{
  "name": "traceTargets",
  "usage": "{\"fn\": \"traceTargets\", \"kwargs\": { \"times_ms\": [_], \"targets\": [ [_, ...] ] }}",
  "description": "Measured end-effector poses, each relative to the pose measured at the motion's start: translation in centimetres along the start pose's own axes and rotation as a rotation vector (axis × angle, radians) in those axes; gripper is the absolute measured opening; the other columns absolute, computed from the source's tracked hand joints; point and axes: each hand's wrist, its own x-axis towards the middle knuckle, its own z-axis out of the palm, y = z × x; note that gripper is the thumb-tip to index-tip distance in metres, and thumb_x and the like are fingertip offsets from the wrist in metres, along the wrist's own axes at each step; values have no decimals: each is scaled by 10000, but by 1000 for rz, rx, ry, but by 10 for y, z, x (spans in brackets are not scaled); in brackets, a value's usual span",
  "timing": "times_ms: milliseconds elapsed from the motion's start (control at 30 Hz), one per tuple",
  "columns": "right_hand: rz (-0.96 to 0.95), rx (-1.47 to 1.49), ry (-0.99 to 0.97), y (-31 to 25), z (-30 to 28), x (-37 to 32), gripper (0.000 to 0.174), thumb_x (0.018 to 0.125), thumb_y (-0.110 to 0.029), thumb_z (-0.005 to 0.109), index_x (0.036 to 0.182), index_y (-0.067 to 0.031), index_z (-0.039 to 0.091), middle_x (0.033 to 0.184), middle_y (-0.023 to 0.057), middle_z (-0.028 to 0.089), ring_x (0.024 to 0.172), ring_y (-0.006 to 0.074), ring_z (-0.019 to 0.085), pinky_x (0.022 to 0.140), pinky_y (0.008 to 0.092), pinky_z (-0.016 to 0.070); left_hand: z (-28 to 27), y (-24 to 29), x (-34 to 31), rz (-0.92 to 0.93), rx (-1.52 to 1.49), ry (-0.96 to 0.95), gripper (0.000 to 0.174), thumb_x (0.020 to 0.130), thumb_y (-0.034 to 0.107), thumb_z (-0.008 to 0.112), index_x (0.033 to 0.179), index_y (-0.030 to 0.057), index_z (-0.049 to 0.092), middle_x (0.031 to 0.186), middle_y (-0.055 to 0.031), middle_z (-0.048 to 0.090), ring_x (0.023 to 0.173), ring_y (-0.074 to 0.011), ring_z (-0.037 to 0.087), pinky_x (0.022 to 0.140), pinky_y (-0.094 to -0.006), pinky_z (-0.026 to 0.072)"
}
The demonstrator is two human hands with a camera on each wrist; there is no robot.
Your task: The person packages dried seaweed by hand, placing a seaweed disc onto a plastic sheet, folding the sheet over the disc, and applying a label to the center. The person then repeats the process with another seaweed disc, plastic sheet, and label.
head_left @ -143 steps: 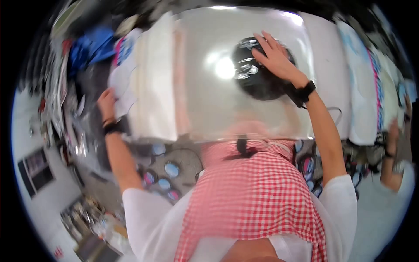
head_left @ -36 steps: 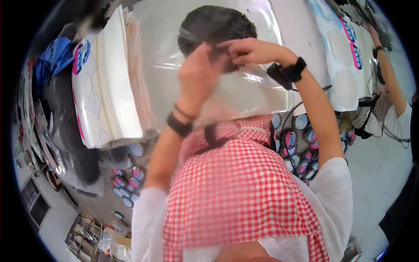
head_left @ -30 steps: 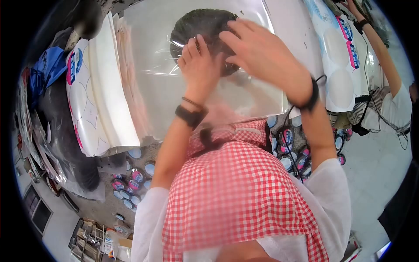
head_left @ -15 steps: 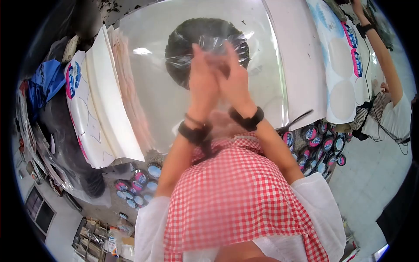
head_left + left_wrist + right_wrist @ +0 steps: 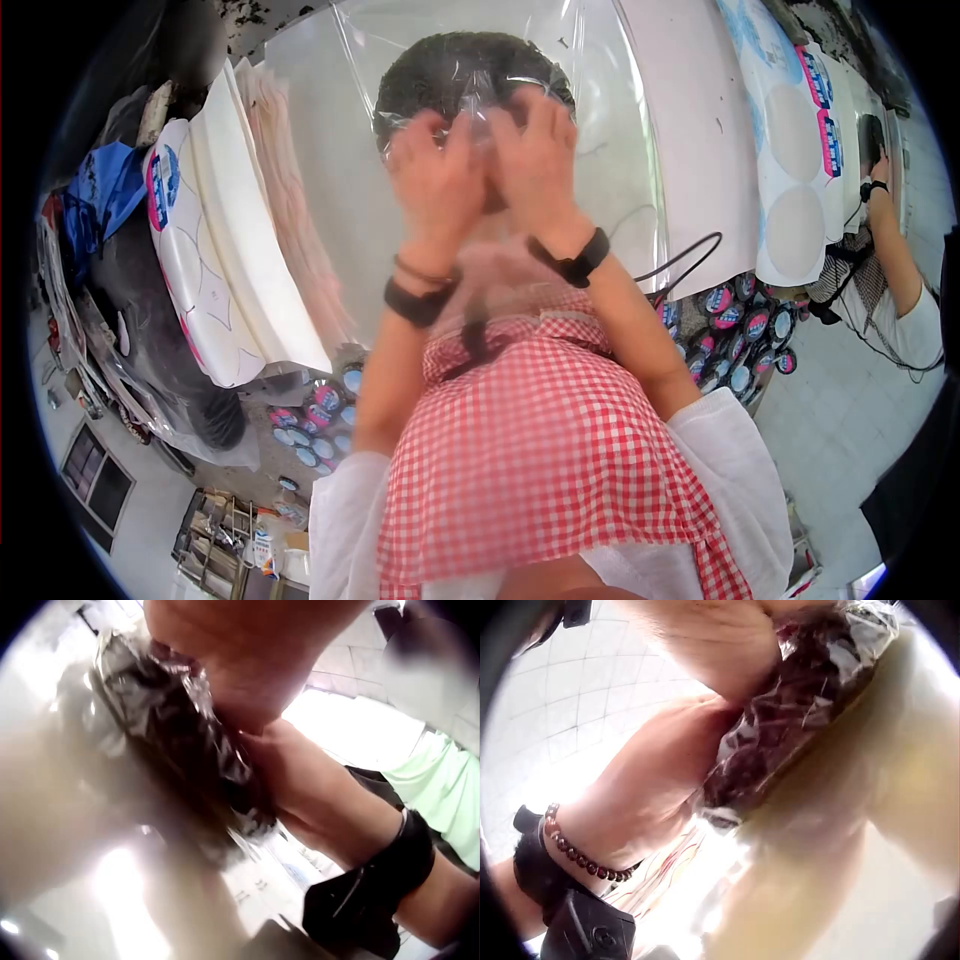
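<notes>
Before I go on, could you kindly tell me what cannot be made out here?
Near side of the dark disc: head view, hidden behind the left hand and right hand.
Whether the fingers grip it: head view, blurred.
Rest of the left hand: left wrist view, cut off by the top edge.
Print on the round packs: head view, too small.
Head of the second person: head view, past the dark rim.

Worktop [image 5: 620, 150] and Articles Resting on It

The surface is glossy and reflective. Toward its far side lies a film-wrapped dark disc [image 5: 430, 72], with a small dark fleck [image 5: 563, 43] near its far right edge. Layered white, cream and pinkish sheets [image 5: 258, 235] occupy the left side. On the right lie a plain pale sheet [image 5: 700, 130] and, beyond it, a white sheet printed with large circles [image 5: 795, 215].
</notes>
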Motion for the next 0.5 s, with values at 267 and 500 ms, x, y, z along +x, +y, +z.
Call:
{"fn": "traceTargets", "kwargs": {
  "times_ms": [267,500],
  "targets": [
    [136,362,-350,20,5,17,529,668,-244,763,1083,1,544,1225,228,504,1087,374,497,912,436,423,2,-23,11,-207,-410,-117,438,845,332,691,1167,51,591,1214,-209,533,1110,-342,508,949,-413,390],
    [-161,385,-190,44,15,42,473,658,-250,766,1033,-50,558,1181,163,541,1068,324,516,901,441,418,12,-48,37,4,-514,-272,596,773,465,738,1142,25,581,1259,-224,505,1160,-337,480,1019,-492,325]
  ]
}}
